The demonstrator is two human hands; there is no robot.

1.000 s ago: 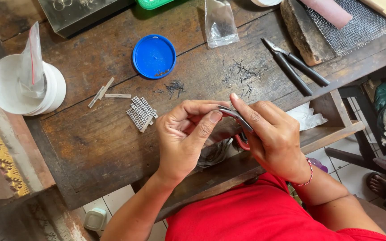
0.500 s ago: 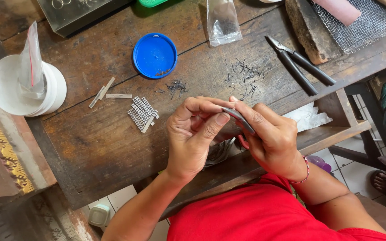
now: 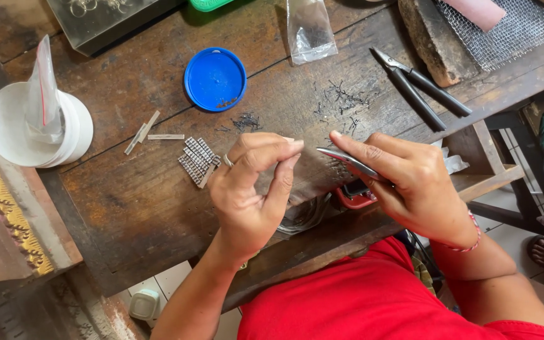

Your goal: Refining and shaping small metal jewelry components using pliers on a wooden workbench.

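Hands first: the right hand (image 3: 410, 182) grips small metal pliers (image 3: 347, 162), long axis running left toward the left hand (image 3: 250, 189), whose thumb and fingertips are pinched nearly shut on something too small to make out. Both hover just above the near edge of the worn wooden table (image 3: 127, 208). Silver patterned strips (image 3: 198, 160) lie just left of the left hand, a blue lid (image 3: 215, 79) farther back.

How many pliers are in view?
2: red-handled pliers in the right hand, and black-handled pliers lying on the bench beyond it. Others may be hidden.
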